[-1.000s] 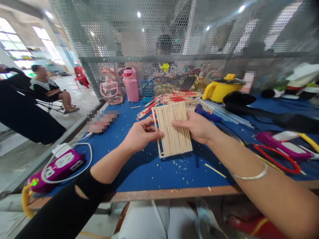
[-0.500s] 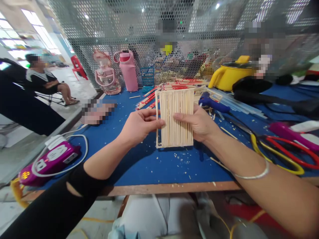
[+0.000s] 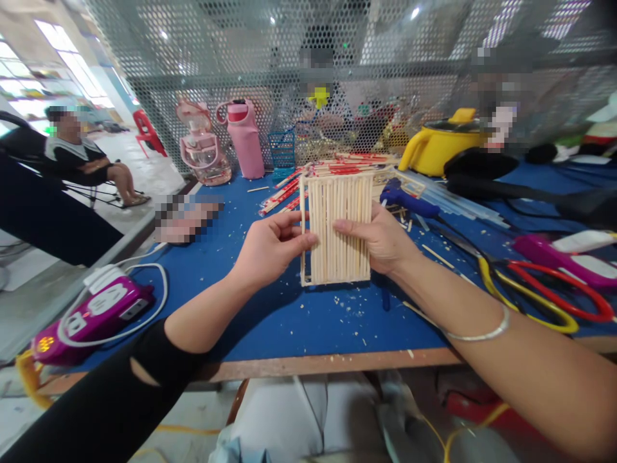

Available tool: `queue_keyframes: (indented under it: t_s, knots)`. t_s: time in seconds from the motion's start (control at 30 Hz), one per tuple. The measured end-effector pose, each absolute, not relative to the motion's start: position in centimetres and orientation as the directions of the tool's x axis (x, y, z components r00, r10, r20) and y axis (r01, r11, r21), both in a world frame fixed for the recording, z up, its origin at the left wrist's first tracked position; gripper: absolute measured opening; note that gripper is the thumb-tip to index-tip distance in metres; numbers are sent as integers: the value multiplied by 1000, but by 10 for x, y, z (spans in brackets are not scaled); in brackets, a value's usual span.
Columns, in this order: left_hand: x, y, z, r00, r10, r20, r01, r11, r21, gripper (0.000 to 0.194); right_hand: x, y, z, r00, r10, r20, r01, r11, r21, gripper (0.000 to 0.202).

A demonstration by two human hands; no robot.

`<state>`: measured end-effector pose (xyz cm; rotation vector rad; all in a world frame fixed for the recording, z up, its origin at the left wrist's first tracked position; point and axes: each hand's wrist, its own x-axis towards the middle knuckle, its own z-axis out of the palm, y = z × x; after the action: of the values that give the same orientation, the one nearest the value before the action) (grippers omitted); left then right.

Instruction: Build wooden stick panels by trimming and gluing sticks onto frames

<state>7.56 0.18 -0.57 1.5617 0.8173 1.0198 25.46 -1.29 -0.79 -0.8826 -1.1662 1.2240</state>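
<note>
Both my hands hold up a panel of wooden sticks (image 3: 340, 257), set side by side on a thin stick frame, above the blue table. My right hand (image 3: 385, 238) grips its right edge, thumb across the front and the other fingers hidden behind. At the left edge, my left hand (image 3: 277, 247) pinches the panel between thumb and fingers, close to a narrow gap beside the outermost stick. Behind the panel lies a pile of sticks (image 3: 349, 162), some in red wrappers. A blue glue gun (image 3: 409, 198) rests just right of my right hand.
To the right lie clear glue sticks (image 3: 465, 204), scissors with red and yellow handles (image 3: 562, 292) and a yellow pot (image 3: 441, 151). Pink bottles (image 3: 247, 138) stand at the back left, and a purple power strip (image 3: 99, 315) at the left front. A person sits far left.
My view has shifted slightly, so the scene sits a little further left. Both hands keep the same hold on the stick panel.
</note>
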Motion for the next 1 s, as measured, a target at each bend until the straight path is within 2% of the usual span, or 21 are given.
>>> queue_keyframes:
  t_s: [0.23, 0.6, 0.83, 1.0]
  knots:
    - [67, 3, 1, 502, 864, 40, 110, -110, 988, 53, 257, -13, -7, -2, 987, 163, -228, 158, -961, 48]
    - [68, 5, -5, 533, 844, 52, 77, -110, 991, 54, 256, -13, -8, 22, 986, 164, -191, 165, -968, 49]
    - [70, 2, -5, 499, 865, 55, 77, -108, 991, 51, 256, -13, -9, 24, 984, 175, -244, 176, -954, 47]
    - [65, 2, 3, 536, 844, 13, 50, -47, 998, 50, 257, -15, -6, 15, 986, 167, -246, 166, -955, 45]
